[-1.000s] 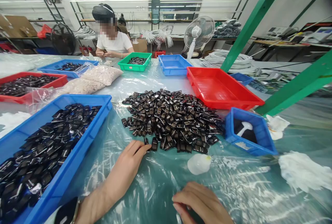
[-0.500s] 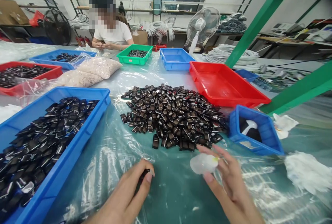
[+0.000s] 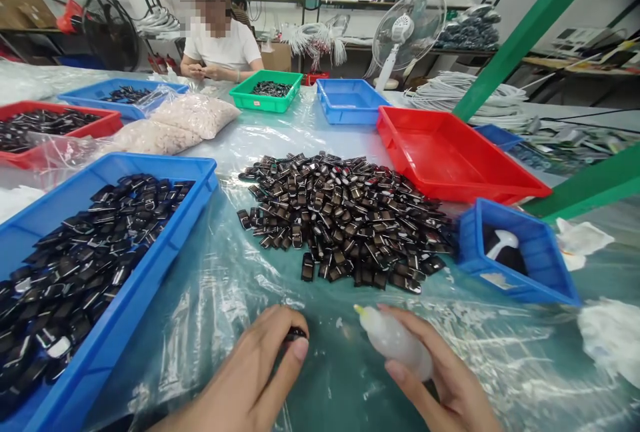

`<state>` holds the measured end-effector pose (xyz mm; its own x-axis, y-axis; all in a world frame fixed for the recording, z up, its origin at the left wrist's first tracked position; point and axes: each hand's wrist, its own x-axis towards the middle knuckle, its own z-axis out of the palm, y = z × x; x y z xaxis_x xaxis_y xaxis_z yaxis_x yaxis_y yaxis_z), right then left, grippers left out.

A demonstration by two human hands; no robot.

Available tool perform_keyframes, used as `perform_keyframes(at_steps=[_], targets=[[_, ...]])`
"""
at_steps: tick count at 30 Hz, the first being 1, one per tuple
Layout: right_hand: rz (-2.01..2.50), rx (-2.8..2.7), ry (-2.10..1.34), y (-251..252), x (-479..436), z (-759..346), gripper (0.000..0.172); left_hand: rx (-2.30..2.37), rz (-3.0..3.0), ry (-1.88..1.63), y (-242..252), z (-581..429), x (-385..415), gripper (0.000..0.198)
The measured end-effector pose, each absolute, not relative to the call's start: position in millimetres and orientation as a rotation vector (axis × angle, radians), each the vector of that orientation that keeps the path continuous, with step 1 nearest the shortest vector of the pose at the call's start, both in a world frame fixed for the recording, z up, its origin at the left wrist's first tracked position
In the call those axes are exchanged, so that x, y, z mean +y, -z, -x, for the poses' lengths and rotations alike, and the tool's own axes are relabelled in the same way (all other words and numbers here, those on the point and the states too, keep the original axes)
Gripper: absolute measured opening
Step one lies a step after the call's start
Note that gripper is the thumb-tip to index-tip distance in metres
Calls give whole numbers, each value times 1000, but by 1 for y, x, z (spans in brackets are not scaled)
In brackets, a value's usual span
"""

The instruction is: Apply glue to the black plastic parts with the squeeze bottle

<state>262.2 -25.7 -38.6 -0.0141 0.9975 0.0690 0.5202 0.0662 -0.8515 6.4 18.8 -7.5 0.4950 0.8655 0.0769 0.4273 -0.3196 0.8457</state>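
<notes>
My left hand (image 3: 267,359) is closed around a small black plastic piece (image 3: 296,334), of which only an edge shows between thumb and fingers. In my right hand (image 3: 440,372) lies a translucent white squeeze bottle (image 3: 397,340), gripped between thumb and fingers. Its yellowish nozzle points up and to the left, toward my left hand. Beyond both hands spreads a heap of small black plastic pieces (image 3: 345,219) on the plastic-covered table (image 3: 330,379). Similar black pieces fill the long blue tray (image 3: 165,245) at the left.
A small blue bin (image 3: 520,279) with a white-handled tool stands at right, near crumpled white tissue (image 3: 613,339). Behind the heap are a red tray (image 3: 460,159), a blue tray (image 3: 350,112) and a green tray (image 3: 265,100). A co-worker (image 3: 220,52) sits across the table.
The bottle has turned in my right hand: its nozzle pointed right and now points up-left, with the fingers closed around it. My left hand still holds the black piece. The view has shifted slightly.
</notes>
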Motion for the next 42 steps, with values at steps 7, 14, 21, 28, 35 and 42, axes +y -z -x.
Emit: perform_keyframes(at_steps=[7,14,21,28,35,42], targets=[[1382,-1719,-789,26,-23,-246,41,1068,-1828,-811,13,-3,17,23],[1447,-1630,-823,31,-26,-242,37,1031,-1882,-793,15,0,17,25],[1407,-1691,-768,29,-24,-244,37,1057,-1873,-812,12,-1,15,23],[1402,-1703,-752,28,-24,-244,41,1049,-1912,-766,12,0,15,28],[1400,-1744,-714,28,-24,-245,40,995,-2032,-761,13,0,17,29],[1347,-1969,-609,24,-22,-252,40,942,-2150,-734,16,0,14,25]])
